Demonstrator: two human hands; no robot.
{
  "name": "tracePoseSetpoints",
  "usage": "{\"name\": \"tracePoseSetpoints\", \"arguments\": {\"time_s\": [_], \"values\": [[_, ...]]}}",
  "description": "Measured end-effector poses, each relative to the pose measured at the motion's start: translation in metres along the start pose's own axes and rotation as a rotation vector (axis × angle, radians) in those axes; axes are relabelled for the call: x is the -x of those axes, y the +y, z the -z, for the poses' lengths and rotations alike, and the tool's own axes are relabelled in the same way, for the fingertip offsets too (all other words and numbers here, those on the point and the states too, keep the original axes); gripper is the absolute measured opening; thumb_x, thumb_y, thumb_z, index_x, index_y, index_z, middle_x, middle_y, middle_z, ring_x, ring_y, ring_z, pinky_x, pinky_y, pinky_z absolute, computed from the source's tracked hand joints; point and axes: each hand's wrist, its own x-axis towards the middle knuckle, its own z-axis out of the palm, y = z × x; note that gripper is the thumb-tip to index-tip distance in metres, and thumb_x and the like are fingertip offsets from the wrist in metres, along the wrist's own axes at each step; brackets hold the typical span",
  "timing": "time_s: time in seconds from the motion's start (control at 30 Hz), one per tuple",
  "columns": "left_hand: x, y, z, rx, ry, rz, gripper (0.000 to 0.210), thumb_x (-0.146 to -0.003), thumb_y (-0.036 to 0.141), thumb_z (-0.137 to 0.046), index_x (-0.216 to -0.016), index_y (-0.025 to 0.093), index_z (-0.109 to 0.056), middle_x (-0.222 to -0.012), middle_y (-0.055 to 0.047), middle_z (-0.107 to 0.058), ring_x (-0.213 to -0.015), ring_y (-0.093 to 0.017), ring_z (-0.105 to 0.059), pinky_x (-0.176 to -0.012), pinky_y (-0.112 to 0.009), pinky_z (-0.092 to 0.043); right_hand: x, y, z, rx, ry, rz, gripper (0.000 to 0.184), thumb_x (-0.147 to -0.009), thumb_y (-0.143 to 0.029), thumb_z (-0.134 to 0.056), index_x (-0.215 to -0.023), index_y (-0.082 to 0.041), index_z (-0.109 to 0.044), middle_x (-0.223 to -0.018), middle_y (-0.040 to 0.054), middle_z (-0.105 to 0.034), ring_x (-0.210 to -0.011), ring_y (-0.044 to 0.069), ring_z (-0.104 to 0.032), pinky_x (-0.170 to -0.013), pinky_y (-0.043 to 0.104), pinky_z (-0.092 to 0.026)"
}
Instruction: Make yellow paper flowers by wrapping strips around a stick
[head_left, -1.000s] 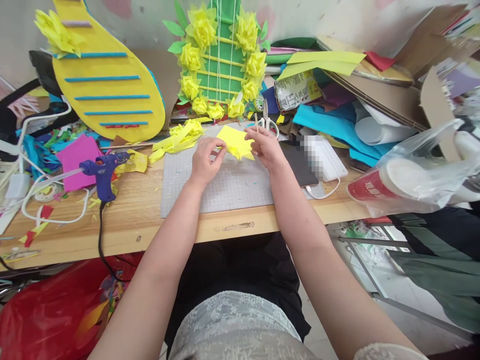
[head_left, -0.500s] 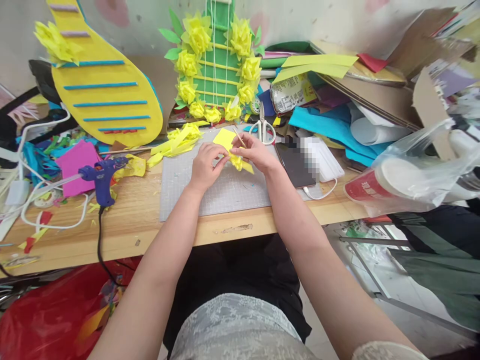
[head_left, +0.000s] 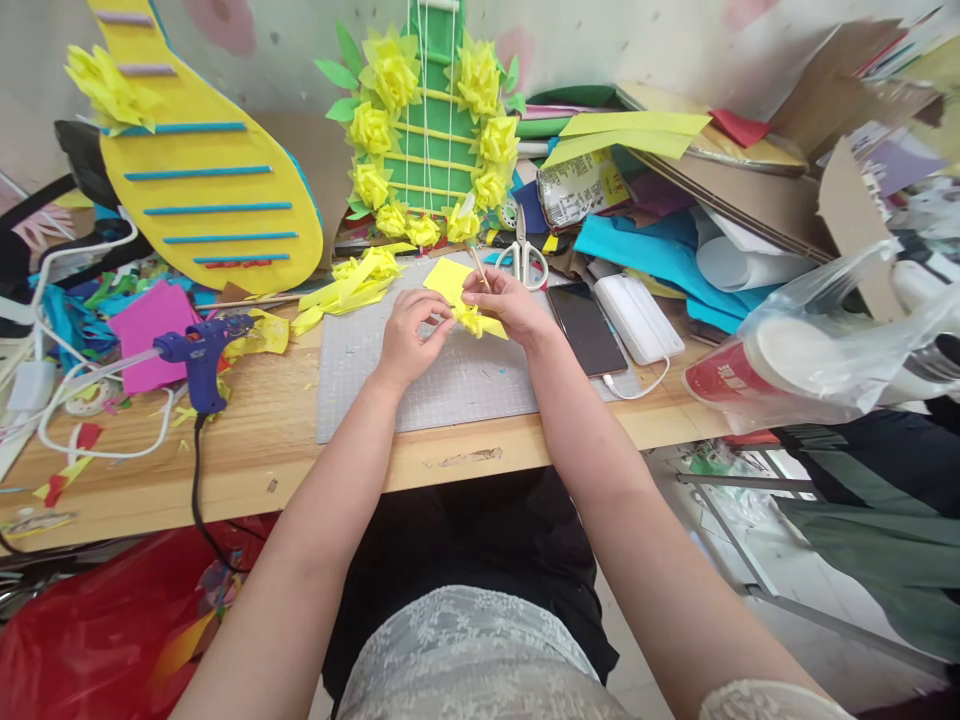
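1. Fingers (head_left: pixel 478 298) of my right hand (head_left: pixel 517 308) pinch a thin stick (head_left: pixel 478 264), its top leaning toward 11 o'clock; 12 is straight away from me.
2. At 9 o'clock of the flower (head_left: pixel 471 321) is my left hand (head_left: pixel 407 336), thumb and forefinger bent toward each other at its edge; whether they grip a petal, I cannot tell.
3. Yellow and ruffled, the flower is between my hands, over the mat (head_left: pixel 367 390). My right hand hides where it meets the stick.
4. Since a second ago, my right hand has come in toward 9 o'clock, closing most of the gap to my left; over the last half second both have barely shifted.
5. That, I judge, puts both hands at one flower, near enough for fine work on its petals.
6. Around the flower: yellow paper (head_left: pixel 448 277) at 11 o'clock, scissors (head_left: pixel 523 262) between 1 and 2, phone (head_left: pixel 585 325) at 3, and, well apart on the counter (head_left: pixel 262 420), the glue gun (head_left: pixel 202 365) near 9.
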Motion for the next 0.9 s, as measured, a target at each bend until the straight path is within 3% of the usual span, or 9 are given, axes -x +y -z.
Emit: {"name": "tracePoseSetpoints", "arguments": {"time_s": [0.17, 0.37, 0.47, 0.57, 0.73, 0.9], "values": [[-0.002, 0.004, -0.001, -0.034, -0.052, -0.066, 0.009, -0.082, 0.025, -0.056, -0.075, 0.019, -0.058, -0.086, -0.004, -0.066, -0.082, -0.015, -0.058, -0.079, -0.031, -0.047, -0.002, 0.001, 0.0, -0.023, -0.002, -0.033, 0.035, -0.054, -0.028, -0.074, -0.077, -0.018, -0.049, -0.067, -0.0062, -0.048, -0.058, 0.005, -0.044, -0.053, 0.019, -0.035], [0.0, 0.004, -0.003, 0.007, -0.057, -0.034, 0.007, -0.083, 0.023, -0.054, -0.081, 0.018, -0.058, -0.08, -0.004, -0.064, -0.075, -0.013, -0.053, -0.066, -0.024, -0.046, -0.001, 0.001, -0.001, -0.058, 0.029, -0.043, 0.038, -0.052, -0.025, -0.077, -0.078, -0.017, -0.05, -0.068, -0.0068, -0.05, -0.057, 0.004, -0.047, -0.055, 0.019, -0.038], [0.0, 0.005, -0.005, 0.109, -0.034, 0.073, 0.006, -0.082, 0.023, -0.055, -0.08, 0.018, -0.058, -0.08, -0.003, -0.061, -0.075, -0.012, -0.053, -0.062, -0.021, -0.046, 0.0, -0.001, -0.002, -0.052, 0.02, -0.073, 0.035, -0.055, -0.024, -0.076, -0.077, -0.017, -0.049, -0.066, -0.0067, -0.051, -0.056, 0.004, -0.048, -0.054, 0.019, -0.038], [-0.001, 0.005, -0.01, 0.3, 0.009, 0.226, 0.007, -0.079, 0.025, -0.058, -0.078, 0.018, -0.057, -0.082, -0.003, -0.059, -0.073, -0.01, -0.054, -0.055, -0.019, -0.045, 0.0, -0.003, -0.002, -0.043, -0.004, -0.142, 0.032, -0.057, -0.024, -0.074, -0.075, -0.017, -0.048, -0.06, -0.0076, -0.05, -0.048, 0.003, -0.044, -0.045, 0.019, -0.03], [-0.001, 0.004, -0.017, 0.553, 0.028, 0.504, 0.02, -0.074, 0.036, -0.064, -0.076, 0.019, -0.054, -0.067, 0.001, -0.051, -0.052, -0.007, -0.046, -0.038, -0.016, -0.038, 0.0, -0.001, -0.003, -0.054, -0.035, -0.18, 0.032, -0.056, -0.025, -0.073, -0.075, -0.017, -0.048, -0.052, -0.0088, -0.046, -0.039, 0.002, -0.035, -0.038, 0.02, -0.017], [-0.006, 0.011, -0.018, 0.751, 0.05, 0.696, 0.02, -0.072, 0.031, -0.066, -0.074, 0.019, -0.05, -0.057, 0.006, -0.044, -0.042, -0.004, -0.04, -0.035, -0.016, -0.038, -0.002, 0.003, -0.008, -0.067, -0.014, -0.182, 0.028, -0.059, -0.026, -0.07, -0.071, -0.017, -0.046, -0.052, -0.0082, -0.044, -0.043, 0.002, -0.032, -0.041, 0.019, -0.02]]}}
